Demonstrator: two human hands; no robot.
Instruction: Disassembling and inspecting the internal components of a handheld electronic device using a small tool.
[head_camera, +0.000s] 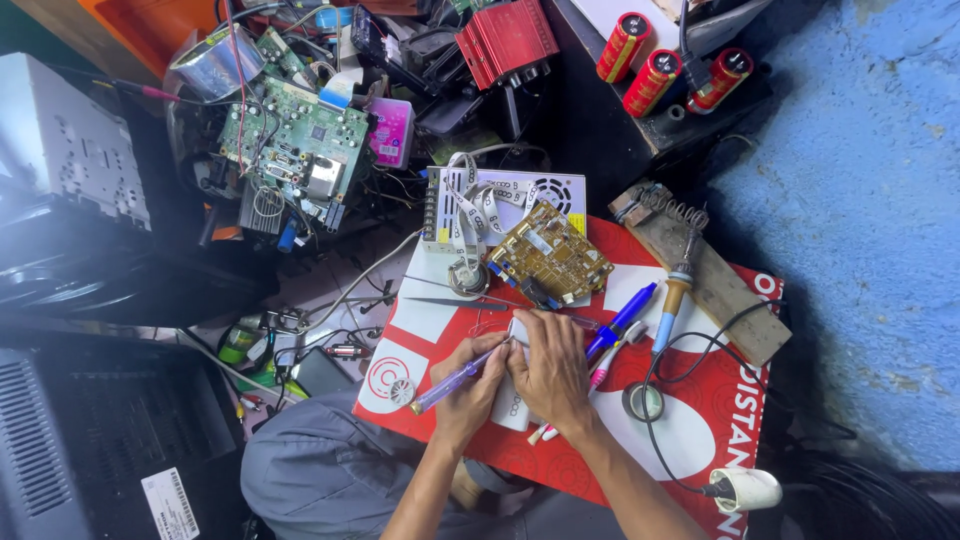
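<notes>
Left hand (470, 385) grips a purple screwdriver (455, 380) while right hand (550, 370) presses closed on a small white device (515, 405) on a red board (700, 420).

A slim screwdriver (452, 380) with a translucent purple handle lies slanted across the red and white board, its tip raised toward a small white device (513, 405). The flat, rounded white device rests on the board, mostly covered, only its edges showing.
</notes>
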